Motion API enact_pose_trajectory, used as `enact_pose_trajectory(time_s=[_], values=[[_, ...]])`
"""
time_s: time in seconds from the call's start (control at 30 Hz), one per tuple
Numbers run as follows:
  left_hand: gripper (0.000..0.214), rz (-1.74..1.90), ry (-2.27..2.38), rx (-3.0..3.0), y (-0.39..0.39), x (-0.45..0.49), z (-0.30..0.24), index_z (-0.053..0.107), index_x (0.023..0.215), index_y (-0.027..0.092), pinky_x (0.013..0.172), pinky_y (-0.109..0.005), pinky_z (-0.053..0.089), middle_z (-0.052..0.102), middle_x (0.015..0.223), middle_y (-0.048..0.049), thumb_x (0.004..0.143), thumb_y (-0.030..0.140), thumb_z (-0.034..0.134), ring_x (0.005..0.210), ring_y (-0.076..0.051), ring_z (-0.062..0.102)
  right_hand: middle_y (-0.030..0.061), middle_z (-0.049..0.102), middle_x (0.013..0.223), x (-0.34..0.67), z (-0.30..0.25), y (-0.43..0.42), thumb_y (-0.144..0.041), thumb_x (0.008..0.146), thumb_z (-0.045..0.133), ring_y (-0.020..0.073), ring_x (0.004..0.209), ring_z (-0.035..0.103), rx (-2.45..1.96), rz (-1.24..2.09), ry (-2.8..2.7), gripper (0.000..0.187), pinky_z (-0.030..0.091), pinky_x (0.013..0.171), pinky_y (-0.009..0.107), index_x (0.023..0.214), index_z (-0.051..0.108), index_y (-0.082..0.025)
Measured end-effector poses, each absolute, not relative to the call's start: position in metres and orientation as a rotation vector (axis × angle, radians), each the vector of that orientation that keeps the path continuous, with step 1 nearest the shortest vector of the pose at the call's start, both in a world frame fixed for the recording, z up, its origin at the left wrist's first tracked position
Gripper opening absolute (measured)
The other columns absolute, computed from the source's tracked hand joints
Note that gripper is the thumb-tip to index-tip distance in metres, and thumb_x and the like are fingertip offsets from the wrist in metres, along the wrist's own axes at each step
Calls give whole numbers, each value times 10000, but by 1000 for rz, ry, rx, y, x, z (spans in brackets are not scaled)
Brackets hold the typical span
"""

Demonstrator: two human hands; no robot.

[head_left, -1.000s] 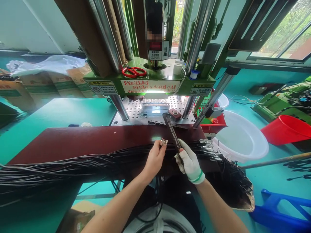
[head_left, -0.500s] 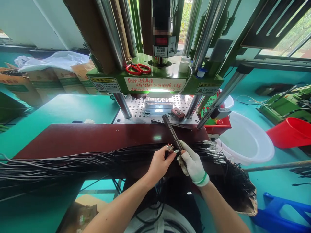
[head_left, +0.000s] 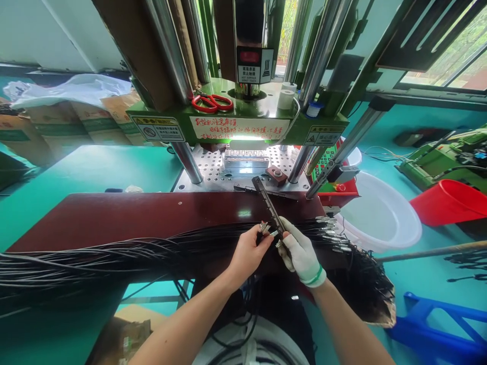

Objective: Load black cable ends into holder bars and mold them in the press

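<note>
My bare left hand (head_left: 245,253) is closed on a few cable ends with small metal connectors (head_left: 263,227), which stick up past the fingertips. One pale metal tip points toward the bar beside it. In a white glove with a green cuff, my right hand (head_left: 305,258) grips the lower end of a long dark slotted bar (head_left: 268,202), tilted up and to the left. The fingers partly hide that lower end. Beneath both hands runs a thick bundle of black cables (head_left: 114,249), its metal connector ends (head_left: 335,233) fanned out at the right.
Ahead stands a green press (head_left: 178,124) with red-handled scissors (head_left: 212,103) on it and a lit metal mould (head_left: 246,162) below. Another dark bar (head_left: 283,195) lies at the brown table's (head_left: 114,215) far edge. A white tub (head_left: 384,213) and blue stool (head_left: 429,324) are at right.
The view has shifted slightly. Both hands keep their hold on the cable ends and the bar, with hardly any movement between them.
</note>
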State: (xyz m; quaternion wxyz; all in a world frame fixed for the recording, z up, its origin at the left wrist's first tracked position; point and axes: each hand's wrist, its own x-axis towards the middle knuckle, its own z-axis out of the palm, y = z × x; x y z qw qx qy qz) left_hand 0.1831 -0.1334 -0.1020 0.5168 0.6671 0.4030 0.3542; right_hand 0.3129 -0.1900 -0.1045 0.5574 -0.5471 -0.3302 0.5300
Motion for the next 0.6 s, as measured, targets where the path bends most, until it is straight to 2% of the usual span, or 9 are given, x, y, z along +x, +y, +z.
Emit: enact_pose_trajectory(time_s=[0.1, 0.3, 0.43, 0.5, 0.6], values=[[138, 817, 979, 1616, -132, 182, -102, 509, 666, 161, 610, -208, 356, 531, 629, 32, 750, 269, 520, 610, -104, 447, -57, 458, 498, 312, -107, -190, -425, 816, 487, 29, 287, 298, -1294, 1260, -789, 571, 215, 241, 132, 1309, 375, -159], [123, 798, 986, 1638, -130, 178, -103, 520, 691, 162, 624, -207, 380, 554, 654, 27, 744, 271, 543, 623, -103, 484, -35, 459, 567, 310, -126, -189, -376, 829, 484, 60, 456, 394, -1244, 1053, -1012, 492, 343, 381, 166, 1280, 442, -183], [233, 827, 1070, 1514, -130, 178, -104, 441, 654, 181, 457, -181, 340, 425, 487, 66, 782, 365, 506, 444, -70, 404, -38, 476, 545, 311, -123, -189, -397, 811, 500, 42, 369, 354, -1189, 1188, -856, 540, 260, 297, 147, 1288, 421, -157], [269, 917, 1081, 1365, -130, 178, -103, 385, 665, 196, 383, -160, 281, 345, 473, 87, 795, 411, 483, 389, -50, 328, -49, 473, 503, 313, -117, -190, -406, 799, 509, 29, 310, 307, -1190, 1242, -767, 572, 211, 258, 134, 1296, 402, -144], [290, 953, 1004, 1135, -130, 181, -100, 323, 696, 215, 319, -136, 172, 278, 502, 101, 807, 454, 445, 360, -34, 221, -62, 466, 486, 316, -110, -192, -412, 795, 508, 21, 280, 284, -1175, 1258, -701, 585, 208, 237, 122, 1306, 379, -160]])
